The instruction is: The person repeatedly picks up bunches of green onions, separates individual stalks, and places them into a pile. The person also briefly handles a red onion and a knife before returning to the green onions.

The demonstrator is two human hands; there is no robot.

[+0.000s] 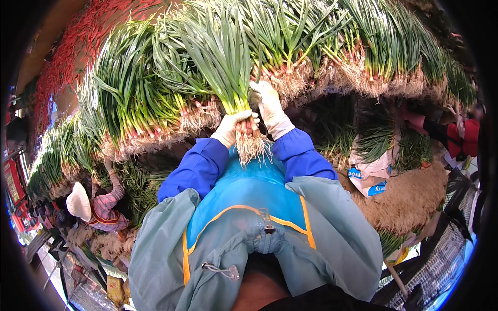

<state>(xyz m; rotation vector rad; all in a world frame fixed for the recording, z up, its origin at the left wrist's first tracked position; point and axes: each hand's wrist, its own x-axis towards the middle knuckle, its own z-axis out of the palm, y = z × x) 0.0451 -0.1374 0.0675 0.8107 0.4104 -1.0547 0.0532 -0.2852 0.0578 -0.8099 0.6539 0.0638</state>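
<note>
A bunch of green garlic or similar allium plants [229,62], with pinkish bulbs and pale hanging roots, stands leaves up in front of me. My left hand [234,126], in a pale glove, is closed around its stems just above the bulbs. At the right side of the bunch is my right hand [268,103], also gloved, its fingertips bent by the leaves; whether they grip anything is hard to see. Behind the bunch runs a long row of similar plants [136,93], roots towards me.
Red strips [66,58] lie beyond the row at upper left. A person in a pale hat [79,202] works at the left, another in red [463,136] at the far right. A torn carton [369,175] and a root-covered heap [404,194] are at my right.
</note>
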